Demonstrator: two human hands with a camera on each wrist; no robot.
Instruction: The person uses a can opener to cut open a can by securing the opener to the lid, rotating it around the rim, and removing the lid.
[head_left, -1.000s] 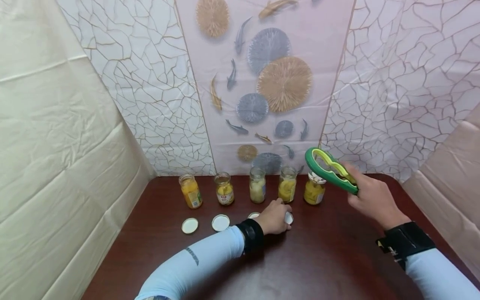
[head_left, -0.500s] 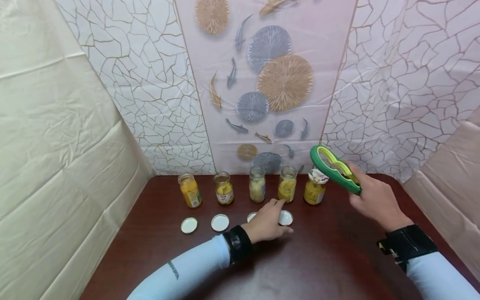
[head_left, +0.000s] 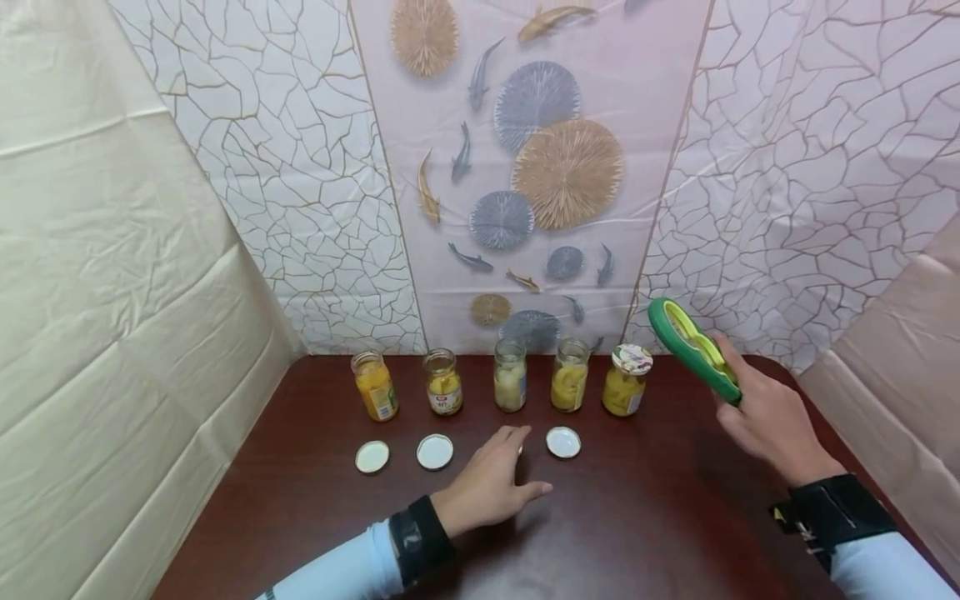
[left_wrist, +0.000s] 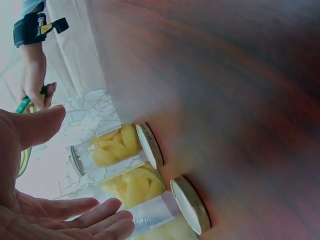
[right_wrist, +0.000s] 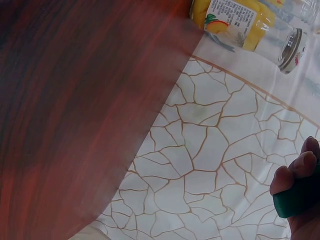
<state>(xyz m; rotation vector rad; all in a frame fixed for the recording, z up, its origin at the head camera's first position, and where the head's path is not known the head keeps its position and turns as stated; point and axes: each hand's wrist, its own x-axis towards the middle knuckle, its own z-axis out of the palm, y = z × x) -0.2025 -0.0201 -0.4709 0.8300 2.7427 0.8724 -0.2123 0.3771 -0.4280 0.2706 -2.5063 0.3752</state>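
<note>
My left hand (head_left: 491, 483) hovers over the table with thumb and fingers spread, holding nothing. Beneath it a jar lid is almost wholly hidden in the head view; the left wrist view shows two upturned lids, the nearer lid (left_wrist: 191, 206) just beyond the fingers. To its right lies a white-lined lid (head_left: 563, 442). My right hand (head_left: 776, 425) grips a green and yellow jar opener (head_left: 693, 346) in the air, right of the capped jar (head_left: 624, 392). That jar holds yellow fruit pieces and wears a patterned white lid (head_left: 632, 359).
Left of the capped jar, in a row, stand lidless jars: one of yellow fruit (head_left: 569, 385), one of pale fruit (head_left: 510, 385), a labelled jar (head_left: 444, 390) and an orange-filled jar (head_left: 375, 392). Before them lie two lids, one (head_left: 435, 452) beside another (head_left: 372, 457).
My left hand has let go of the rightmost loose lid and drawn back left and toward me, its fingers spreading. The right hand with the jar opener has shifted slightly right.
</note>
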